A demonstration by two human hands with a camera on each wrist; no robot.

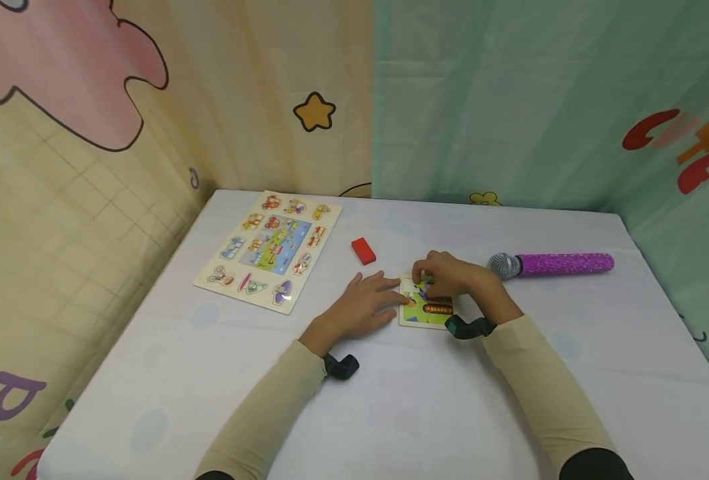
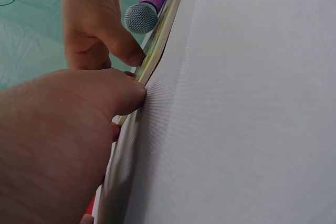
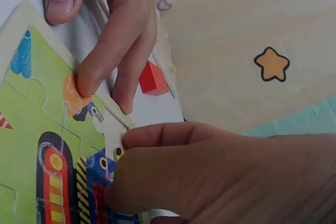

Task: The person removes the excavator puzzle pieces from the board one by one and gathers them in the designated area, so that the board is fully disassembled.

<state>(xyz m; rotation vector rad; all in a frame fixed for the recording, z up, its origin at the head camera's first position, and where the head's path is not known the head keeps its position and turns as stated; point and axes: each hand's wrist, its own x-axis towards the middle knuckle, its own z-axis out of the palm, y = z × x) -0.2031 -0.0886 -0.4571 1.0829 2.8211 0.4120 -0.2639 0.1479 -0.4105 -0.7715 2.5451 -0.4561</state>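
A small jigsaw puzzle [image 1: 415, 312] in a pale wooden frame lies on the table, with a green scene and a striped vehicle track on it. My left hand [image 1: 363, 307] lies palm down beside its left side, fingers spread, a fingertip on the picture near the frame. Over the puzzle's far part, my right hand [image 1: 447, 275] bends its fingers and pinches a puzzle piece [image 3: 118, 155], mostly hidden by the fingers. Close by the right fingertips in the right wrist view, a strip of bare pale board shows between the picture and the frame.
A larger wooden puzzle board [image 1: 294, 283] with vehicle pictures lies at the back left. A red block [image 1: 363, 251] sits between it and the hands. To the right lies a purple microphone [image 1: 564, 263]. Printed curtains [image 1: 492, 100] hang behind the white table [image 1: 210, 400].
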